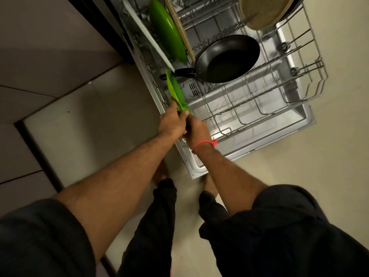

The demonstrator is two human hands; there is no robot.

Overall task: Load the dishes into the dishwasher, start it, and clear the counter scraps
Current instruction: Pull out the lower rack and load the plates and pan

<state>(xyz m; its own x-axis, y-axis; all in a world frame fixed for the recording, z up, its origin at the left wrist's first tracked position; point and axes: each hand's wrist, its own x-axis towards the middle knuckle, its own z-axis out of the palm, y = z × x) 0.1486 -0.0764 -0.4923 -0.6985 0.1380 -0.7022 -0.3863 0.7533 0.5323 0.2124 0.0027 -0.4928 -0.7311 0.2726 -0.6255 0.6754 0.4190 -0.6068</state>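
Observation:
The dishwasher's lower rack (311, 56) is pulled out over the open door (279, 140). In it stand a white board (147, 35), a green plate (167, 31), a wooden board (179, 27), a black frying pan (225, 60) and a tan plate (263, 11). My left hand (173, 122) grips the near edge of a second green plate (175, 90), held on edge over the rack's left side. My right hand (197, 130) is closed against the same plate's lower edge, right beside my left hand.
Dark cabinet fronts (50, 56) stand to the left of the dishwasher. Pale floor tiles (329, 156) lie to the right and below. My legs and bare feet (159, 174) stand at the door's near corner. Bare wire tines (249, 108) fill the rack's front half.

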